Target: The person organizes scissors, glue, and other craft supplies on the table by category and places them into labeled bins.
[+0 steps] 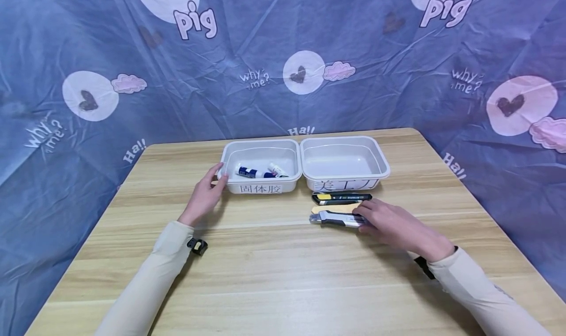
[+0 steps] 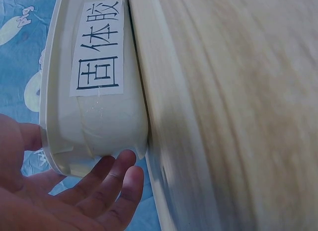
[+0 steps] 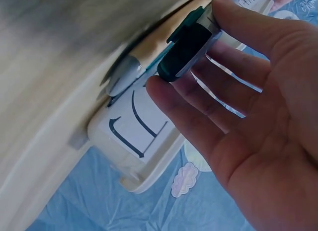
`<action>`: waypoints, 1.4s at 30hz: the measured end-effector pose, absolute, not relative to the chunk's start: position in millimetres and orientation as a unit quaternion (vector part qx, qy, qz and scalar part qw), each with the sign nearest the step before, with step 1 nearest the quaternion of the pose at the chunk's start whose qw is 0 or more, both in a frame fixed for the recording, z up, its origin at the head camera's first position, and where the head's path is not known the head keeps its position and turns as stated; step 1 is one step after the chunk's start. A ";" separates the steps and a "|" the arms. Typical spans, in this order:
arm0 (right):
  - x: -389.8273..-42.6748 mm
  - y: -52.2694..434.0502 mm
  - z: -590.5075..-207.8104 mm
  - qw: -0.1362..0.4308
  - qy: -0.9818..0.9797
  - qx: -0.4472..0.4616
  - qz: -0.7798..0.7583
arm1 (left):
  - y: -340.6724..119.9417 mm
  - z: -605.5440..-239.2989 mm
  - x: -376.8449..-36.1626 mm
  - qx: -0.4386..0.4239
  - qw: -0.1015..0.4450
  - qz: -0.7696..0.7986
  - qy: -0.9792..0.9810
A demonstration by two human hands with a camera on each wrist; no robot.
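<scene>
Two white trays stand side by side at the back of the wooden table [image 1: 283, 277]. The left tray [image 1: 258, 184] carries a paper label and holds glue sticks [image 1: 261, 172]. My left hand [image 1: 219, 175] rests against its left corner, the straight fingers [image 2: 124, 179] touching the wall. The right tray [image 1: 345, 144] is empty. In front of it lie a black-and-yellow utility knife [image 1: 341, 197] and a beige one [image 1: 333, 208]. My right hand [image 1: 363, 217] pinches the dark end of a grey utility knife [image 1: 333, 220] [image 3: 186, 47] between thumb and fingers.
A blue printed cloth [image 1: 283, 56] hangs behind and around the table. Bare wood stretches across the front half of the table. Small black devices are strapped to both wrists.
</scene>
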State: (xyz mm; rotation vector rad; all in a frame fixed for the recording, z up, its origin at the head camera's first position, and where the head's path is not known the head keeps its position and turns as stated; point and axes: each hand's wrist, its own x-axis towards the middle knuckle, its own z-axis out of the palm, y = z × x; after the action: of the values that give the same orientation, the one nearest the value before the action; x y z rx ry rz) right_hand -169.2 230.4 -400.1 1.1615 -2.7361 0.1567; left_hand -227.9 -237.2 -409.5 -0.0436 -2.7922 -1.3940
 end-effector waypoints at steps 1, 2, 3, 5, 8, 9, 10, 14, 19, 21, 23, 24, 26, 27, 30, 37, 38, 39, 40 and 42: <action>-169.6 230.5 -399.1 0.087 -0.915 0.390 0.051 | -237.2 -409.5 -227.8 -0.014 0.010 -0.446 -0.895; -169.9 230.5 -397.8 0.091 -0.915 0.391 0.050 | -237.3 -409.5 -227.8 -0.013 0.010 -0.446 -0.895; -170.4 230.6 -396.4 0.095 -0.914 0.392 0.051 | -237.2 -409.4 -227.8 -0.015 0.010 -0.447 -0.895; -171.4 230.8 -393.5 0.102 -0.912 0.394 0.051 | -236.8 -409.0 -227.7 -0.016 0.010 -0.448 -0.894; -172.6 230.8 -388.7 0.107 -0.911 0.395 0.054 | -236.3 -408.5 -227.7 -0.017 0.011 -0.449 -0.893; -173.1 230.7 -387.8 0.108 -0.911 0.395 0.054 | -236.3 -408.5 -227.7 -0.017 0.011 -0.449 -0.893; -173.4 230.5 -387.0 0.109 -0.911 0.395 0.055 | -236.5 -408.5 -227.6 -0.016 0.011 -0.449 -0.894; -176.1 229.6 -385.1 0.127 -0.907 0.397 0.057 | -237.1 -408.6 -227.4 -0.016 0.012 -0.447 -0.894; -179.6 228.9 -380.1 0.146 -0.904 0.397 0.065 | -237.5 -408.4 -226.7 -0.015 0.014 -0.446 -0.895; -180.2 229.3 -377.2 0.146 -0.906 0.390 0.068 | -237.4 -408.1 -226.4 -0.014 0.015 -0.447 -0.895; -181.2 230.1 -374.5 0.147 -0.909 0.383 0.071 | -237.1 -407.9 -226.1 -0.014 0.015 -0.446 -0.895; -181.9 230.6 -373.1 0.148 -0.910 0.380 0.072 | -236.9 -407.9 -226.3 -0.013 0.014 -0.446 -0.895; -183.8 231.4 -371.0 0.153 -0.910 0.378 0.073 | -236.4 -407.8 -226.2 -0.013 0.012 -0.448 -0.894; -184.8 231.7 -370.0 0.155 -0.910 0.378 0.075 | -236.4 -407.8 -226.3 -0.012 0.010 -0.449 -0.894; -188.3 233.0 -367.6 0.156 -0.908 0.379 0.082 | -236.0 -408.2 -226.8 -0.010 0.008 -0.449 -0.893; -192.0 235.5 -363.6 0.176 -0.903 0.380 0.092 | -235.8 -409.1 -227.0 -0.012 0.013 -0.448 -0.894; -192.5 235.9 -363.1 0.179 -0.902 0.382 0.093 | -235.7 -409.3 -227.1 -0.013 0.014 -0.447 -0.894; -193.0 236.2 -362.6 0.183 -0.900 0.384 0.096 | -235.7 -409.5 -227.2 -0.013 0.016 -0.446 -0.895; -193.9 236.5 -362.2 0.186 -0.898 0.387 0.098 | -235.9 -409.8 -227.3 -0.013 0.017 -0.446 -0.895; -195.9 236.9 -361.4 0.191 -0.895 0.390 0.102 | -235.9 -409.9 -227.5 -0.012 0.016 -0.446 -0.895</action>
State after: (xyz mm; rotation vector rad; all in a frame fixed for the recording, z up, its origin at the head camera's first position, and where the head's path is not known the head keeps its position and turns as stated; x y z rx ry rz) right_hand -195.9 236.9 -361.4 1.0961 -2.5140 0.2860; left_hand -227.5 -235.9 -409.9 -0.0358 -2.7825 -1.3881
